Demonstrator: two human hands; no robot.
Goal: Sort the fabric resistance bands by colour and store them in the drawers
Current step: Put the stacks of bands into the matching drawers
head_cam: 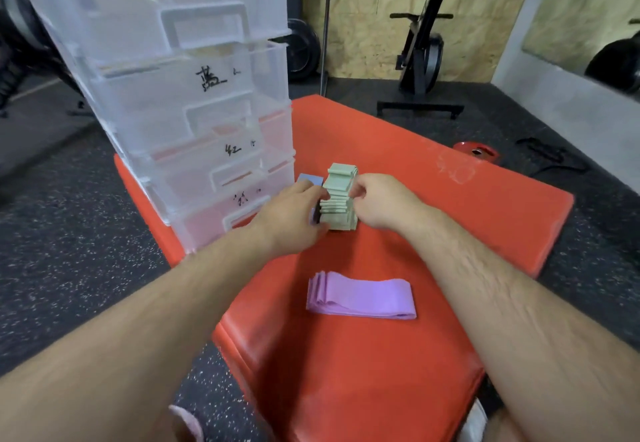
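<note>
Head view.
- A red mat (pixel 450 206) lay on the speckled black floor (pixel 69 233).
- A translucent drawer unit (pixel 166 102) stood on the mat's corner at 10 o'clock. Four drawer fronts showed, each with a handwritten black mark and a white handle.
- The green bands (pixel 341 178), folded and piled in a tall, uneven stack, sat on the mat at 3 o'clock of the lowest drawers, near them but not touching.
- The left hand (pixel 291 219) came in from 7 o'clock. Its grip was curled onto the stack's 9 o'clock side, with the fingertips on the green folds. The thumb was hidden.
- The right hand (pixel 377 202) came in from 5 o'clock. Its grip was curled and pinching the folds on the stack's 3 o'clock side, about halfway up.
- A blue band (pixel 309 178) lay flat on the mat just at 9 o'clock of the stack, partly covered by the left hand. Something dark showed under that hand's fingers; it could not be identified.
- The purple bands (pixel 363 296), several laid flat in one pile, rested on the mat at 6 o'clock of the green stack, well apart from it and between the two forearms.
- A red weight plate (pixel 476 153) lay on the floor at the mat's 2 o'clock edge.
- A black stand (pixel 420 70) stood at 1 o'clock before a plywood wall.
</note>
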